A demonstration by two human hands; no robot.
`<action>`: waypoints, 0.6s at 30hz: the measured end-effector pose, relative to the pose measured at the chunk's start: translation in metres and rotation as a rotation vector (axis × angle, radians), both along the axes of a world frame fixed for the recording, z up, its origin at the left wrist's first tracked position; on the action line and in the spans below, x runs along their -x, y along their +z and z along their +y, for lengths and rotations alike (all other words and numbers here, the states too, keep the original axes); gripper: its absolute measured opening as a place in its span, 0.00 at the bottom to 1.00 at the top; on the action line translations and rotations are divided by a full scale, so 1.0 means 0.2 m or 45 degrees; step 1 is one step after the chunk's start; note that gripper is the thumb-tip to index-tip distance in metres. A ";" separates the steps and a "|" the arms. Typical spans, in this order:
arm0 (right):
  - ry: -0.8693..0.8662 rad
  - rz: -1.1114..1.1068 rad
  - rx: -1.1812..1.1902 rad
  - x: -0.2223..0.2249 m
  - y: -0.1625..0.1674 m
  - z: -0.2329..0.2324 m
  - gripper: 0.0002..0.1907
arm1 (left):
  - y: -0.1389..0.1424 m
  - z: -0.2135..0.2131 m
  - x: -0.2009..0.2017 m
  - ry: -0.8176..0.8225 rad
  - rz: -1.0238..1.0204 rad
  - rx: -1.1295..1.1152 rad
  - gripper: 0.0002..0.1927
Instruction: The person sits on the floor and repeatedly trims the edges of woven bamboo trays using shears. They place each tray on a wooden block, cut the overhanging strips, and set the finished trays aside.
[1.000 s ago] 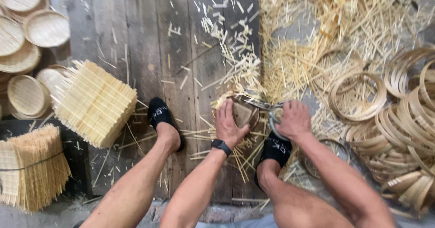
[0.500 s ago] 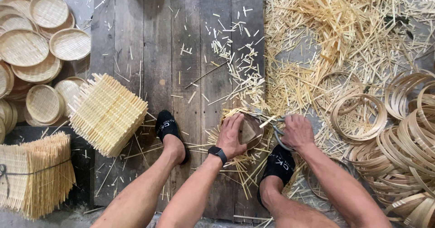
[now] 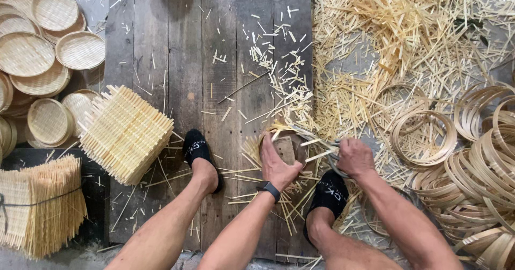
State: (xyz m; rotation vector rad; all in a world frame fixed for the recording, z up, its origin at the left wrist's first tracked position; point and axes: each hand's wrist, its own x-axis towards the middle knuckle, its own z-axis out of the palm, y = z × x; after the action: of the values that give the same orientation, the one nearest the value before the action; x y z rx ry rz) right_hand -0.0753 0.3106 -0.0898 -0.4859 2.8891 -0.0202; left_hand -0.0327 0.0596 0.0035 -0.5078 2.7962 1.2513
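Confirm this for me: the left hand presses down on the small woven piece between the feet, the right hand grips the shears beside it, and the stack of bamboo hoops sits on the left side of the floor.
Not quite. In the head view the bamboo hoops are stacked on the right side of the floor; finished round trays lie on the left. The rest holds: the left hand presses on the small woven piece, and the right hand grips the shears beside it.

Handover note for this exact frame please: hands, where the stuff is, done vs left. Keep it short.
Left hand: pressed flat on a small round woven bamboo piece on the grey plank floor, holding it between the feet.
Right hand: closed around metal shears, blades at the piece's ragged edge.
Nearby: stack of square woven bamboo mats to the left, finished round bamboo trays far left, bamboo hoops to the right, heap of bamboo offcuts ahead.
Done: many trays stacked.
Left: strip ends still stick out around the held piece; the mat stack is uncut.
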 end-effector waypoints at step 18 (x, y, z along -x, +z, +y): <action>-0.103 -0.252 -0.070 -0.04 0.23 -0.09 0.33 | -0.12 -0.02 -0.03 0.021 -0.162 -0.027 0.63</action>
State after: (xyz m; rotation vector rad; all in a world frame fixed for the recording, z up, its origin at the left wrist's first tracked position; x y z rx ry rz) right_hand -0.0675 0.2924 -0.0432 -0.3363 2.7057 -0.0009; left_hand -0.0261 0.0561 -0.0202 -0.5885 2.6766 1.2045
